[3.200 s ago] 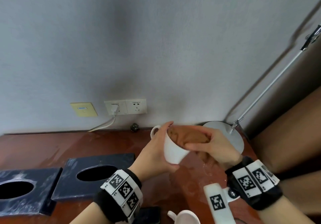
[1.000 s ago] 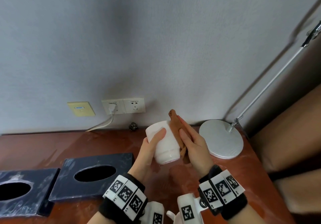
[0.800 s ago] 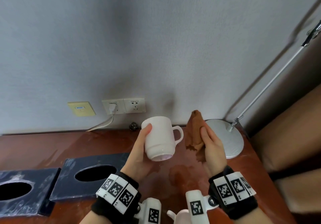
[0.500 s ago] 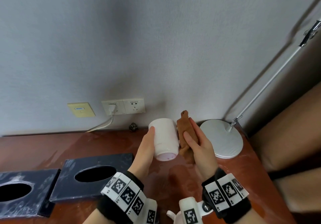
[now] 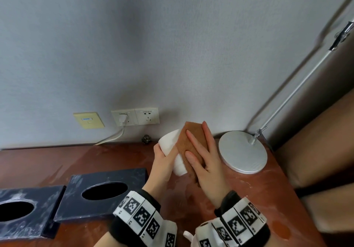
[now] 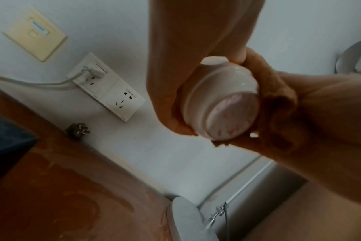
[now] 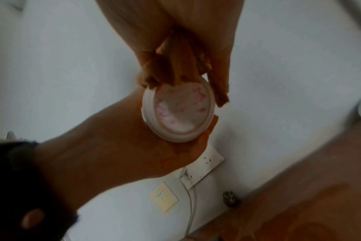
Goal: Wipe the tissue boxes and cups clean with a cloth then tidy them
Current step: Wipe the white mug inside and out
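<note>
My left hand (image 5: 162, 157) grips a white cup (image 5: 168, 145) in the air above the brown desk, tilted with its base toward me. The base shows pink marks in the wrist views (image 6: 229, 114) (image 7: 178, 110). My right hand (image 5: 199, 151) lies over a brown cloth (image 5: 188, 135) and holds it wrapped against the cup's right side, with its fingers (image 5: 195, 141) stretched along the cloth. Two dark tissue boxes (image 5: 107, 189) (image 5: 17, 208) with oval openings lie flat at the left. A second white cup (image 5: 188, 235) shows at the bottom edge.
A round white lamp base (image 5: 242, 152) with a slanted metal rod stands just right of my hands. Wall sockets (image 5: 135, 116) with a plugged white cable, a small dark plug (image 5: 146, 138) and a brown padded surface (image 5: 316, 141) at the right border the desk.
The cloth came out of the cup's inside and went to its outer wall. The cup has turned, and my right hand now lies flat over the cloth on the cup's upper right side.
</note>
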`<state>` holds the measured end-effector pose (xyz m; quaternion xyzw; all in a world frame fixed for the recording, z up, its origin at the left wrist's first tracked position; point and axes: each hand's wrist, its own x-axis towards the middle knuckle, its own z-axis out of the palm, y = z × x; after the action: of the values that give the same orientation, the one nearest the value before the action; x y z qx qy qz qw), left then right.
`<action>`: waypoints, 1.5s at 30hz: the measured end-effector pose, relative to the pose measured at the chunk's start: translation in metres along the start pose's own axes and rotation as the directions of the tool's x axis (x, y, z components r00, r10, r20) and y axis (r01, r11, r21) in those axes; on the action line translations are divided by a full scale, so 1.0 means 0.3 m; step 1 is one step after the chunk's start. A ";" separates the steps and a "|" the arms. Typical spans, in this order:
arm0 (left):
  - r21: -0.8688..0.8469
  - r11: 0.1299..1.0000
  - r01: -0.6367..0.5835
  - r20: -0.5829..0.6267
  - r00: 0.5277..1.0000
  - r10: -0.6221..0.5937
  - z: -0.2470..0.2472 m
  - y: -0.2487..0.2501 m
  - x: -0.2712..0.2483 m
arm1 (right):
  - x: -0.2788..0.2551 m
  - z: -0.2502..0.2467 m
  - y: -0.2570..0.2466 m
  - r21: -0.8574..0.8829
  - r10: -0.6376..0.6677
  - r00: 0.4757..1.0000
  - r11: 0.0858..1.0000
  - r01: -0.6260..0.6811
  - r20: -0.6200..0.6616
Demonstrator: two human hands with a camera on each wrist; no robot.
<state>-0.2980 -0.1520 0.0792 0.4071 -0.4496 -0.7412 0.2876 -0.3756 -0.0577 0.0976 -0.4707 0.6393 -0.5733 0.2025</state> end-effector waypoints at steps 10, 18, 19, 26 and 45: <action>-0.237 0.971 -0.030 -0.051 0.999 0.019 0.008 -0.003 -0.027 | 0.124 -0.023 -0.036 -0.241 -0.019 0.989 0.970 -0.017 -0.148; -0.319 0.946 0.053 0.075 0.997 -0.031 0.002 0.034 -0.023 | 0.113 -0.065 -0.031 0.532 0.234 0.932 0.845 -0.055 -0.277; -0.329 0.942 0.066 0.093 0.995 -0.037 -0.002 0.043 -0.025 | 0.110 -0.067 -0.023 0.631 0.307 0.914 0.772 -0.077 -0.263; -0.392 0.904 0.170 0.222 0.971 -0.087 0.017 0.066 -0.038 | 0.092 -0.014 0.016 0.608 0.358 0.933 0.746 -0.273 -0.020; 0.177 0.984 0.024 -0.035 0.999 -0.018 -0.032 0.067 -0.001 | 0.092 -0.044 0.014 0.134 0.289 0.956 0.951 -0.279 -0.056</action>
<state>-0.2882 -0.1646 0.0950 0.4483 -0.5046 -0.6942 0.2499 -0.4009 -0.0740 0.1049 -0.3383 0.6705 -0.5942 0.2878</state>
